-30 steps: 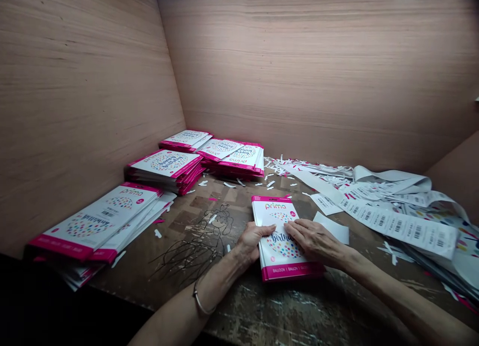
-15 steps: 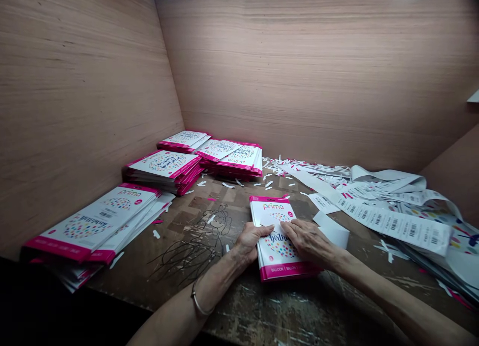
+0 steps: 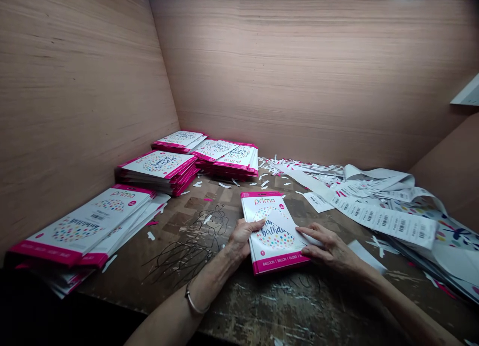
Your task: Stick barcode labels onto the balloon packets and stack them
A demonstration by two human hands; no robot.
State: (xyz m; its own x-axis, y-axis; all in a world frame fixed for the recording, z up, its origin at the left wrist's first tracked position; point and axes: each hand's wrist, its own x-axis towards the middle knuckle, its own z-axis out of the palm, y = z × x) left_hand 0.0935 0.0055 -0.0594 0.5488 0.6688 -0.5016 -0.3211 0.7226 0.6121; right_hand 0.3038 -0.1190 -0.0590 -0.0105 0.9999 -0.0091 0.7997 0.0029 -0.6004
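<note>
A stack of flat pink-and-white balloon packets point(image 3: 277, 258) lies on the worn wooden table, its front printed with coloured dots and "birthday". My left hand point(image 3: 239, 238) grips the stack's left side, thumb on the top packet's face. At the right edge, my right hand point(image 3: 327, 246) has its index finger stretched toward the print and its lower fingers curled. From behind that hand sticks out a blank white paper strip point(image 3: 367, 257), which appears held in it; the grip itself is hidden. A whitish patch partly covers the lettering above "birthday".
Several piles of the same packets stand at left, one pile point(image 3: 93, 221) near the front edge and another pile point(image 3: 160, 166) behind it. A long barcode label strip point(image 3: 385, 221) curls across the right side. Paper scraps point(image 3: 224, 185) litter the table point(image 3: 239, 311). Wooden panels enclose the back and sides.
My right hand has moved right, off the middle of the top packet to its edge, and the white paper strip has moved with it. My left hand keeps its grip. The view has shifted slightly.
</note>
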